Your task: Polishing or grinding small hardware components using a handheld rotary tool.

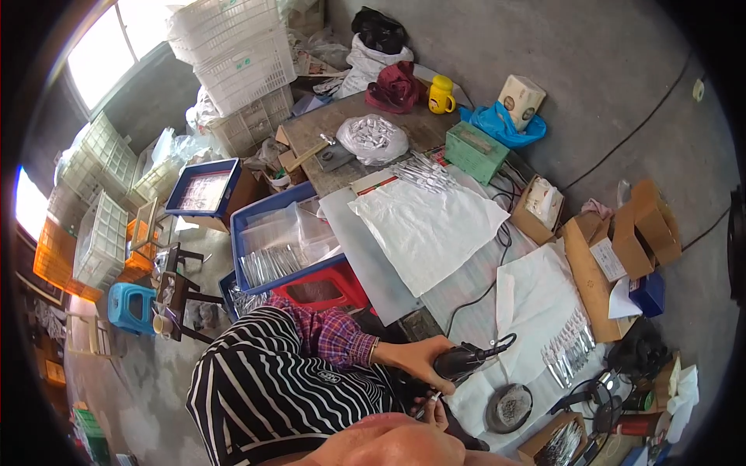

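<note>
A black, rounded, corded tool (457, 362) sits clasped in the left hand (420, 363) over the bench's near edge, the right hand (435, 414) pinching a small silvery piece (436, 396).

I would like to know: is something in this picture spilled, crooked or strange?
Nothing looks clearly spilled or damaged. It is only untidy: the white cloth under the silver pieces on the right is wrinkled instead of flat, and the open cardboard box further right has flaps sticking out unevenly.
</note>
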A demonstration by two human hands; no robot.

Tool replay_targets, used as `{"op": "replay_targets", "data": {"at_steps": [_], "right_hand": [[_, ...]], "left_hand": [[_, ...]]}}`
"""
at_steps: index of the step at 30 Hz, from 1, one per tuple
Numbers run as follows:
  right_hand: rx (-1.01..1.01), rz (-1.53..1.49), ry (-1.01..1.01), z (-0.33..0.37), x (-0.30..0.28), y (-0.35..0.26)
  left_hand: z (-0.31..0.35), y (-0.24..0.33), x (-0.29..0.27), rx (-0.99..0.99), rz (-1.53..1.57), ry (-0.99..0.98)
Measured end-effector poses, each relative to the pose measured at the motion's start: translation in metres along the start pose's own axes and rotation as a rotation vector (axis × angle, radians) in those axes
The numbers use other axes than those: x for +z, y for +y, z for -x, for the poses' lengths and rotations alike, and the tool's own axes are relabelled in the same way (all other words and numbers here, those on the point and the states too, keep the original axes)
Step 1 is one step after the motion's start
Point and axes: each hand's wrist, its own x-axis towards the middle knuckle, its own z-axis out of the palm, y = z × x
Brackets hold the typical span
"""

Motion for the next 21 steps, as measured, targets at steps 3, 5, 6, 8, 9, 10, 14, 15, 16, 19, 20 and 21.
{"op": "replay_targets", "data": {"at_steps": [3, 5, 6, 8, 9, 10, 14, 15, 16, 19, 20, 21], "right_hand": [[0.006, 0.044, 0.072, 0.006, 0.002, 0.005], [-0.001, 0.024, 0.050, 0.006, 0.008, 0.008], [-0.005, -0.015, 0.052, 0.007, 0.010, 0.008], [0.010, -0.033, 0.049, 0.008, 0.012, 0.002], [-0.002, -0.021, 0.057, 0.008, 0.014, 0.000], [-0.014, -0.010, 0.065, 0.008, 0.015, -0.002], [-0.042, -0.017, 0.041, 0.005, 0.008, 0.008], [-0.060, -0.017, 0.035, 0.005, 0.009, 0.009], [-0.078, -0.018, 0.029, 0.007, 0.010, 0.009], [-0.042, -0.014, 0.064, 0.014, 0.019, 0.005], [-0.046, -0.020, 0.071, 0.014, 0.017, 0.006], [-0.023, 0.014, 0.052, 0.013, 0.014, 0.005]], "left_hand": [[-0.002, 0.006, 0.005, -0.063, 0.062, -0.031], [0.002, 0.010, 0.002, -0.045, 0.062, -0.012], [0.003, 0.011, 0.002, -0.044, 0.065, -0.020], [0.003, 0.015, 0.002, -0.048, 0.067, -0.005], [0.003, 0.015, 0.001, -0.060, 0.067, 0.004], [0.003, 0.014, 0.001, -0.058, 0.066, 0.005], [0.005, 0.010, 0.000, -0.020, 0.034, 0.005], [0.005, 0.010, 0.000, -0.008, 0.031, 0.009], [0.006, 0.009, 0.000, -0.008, 0.032, 0.006], [0.014, 0.010, 0.001, 0.004, 0.019, 0.022], [0.014, 0.010, 0.001, 0.002, 0.027, 0.021], [0.014, 0.009, 0.001, 0.001, 0.034, 0.021]]}}
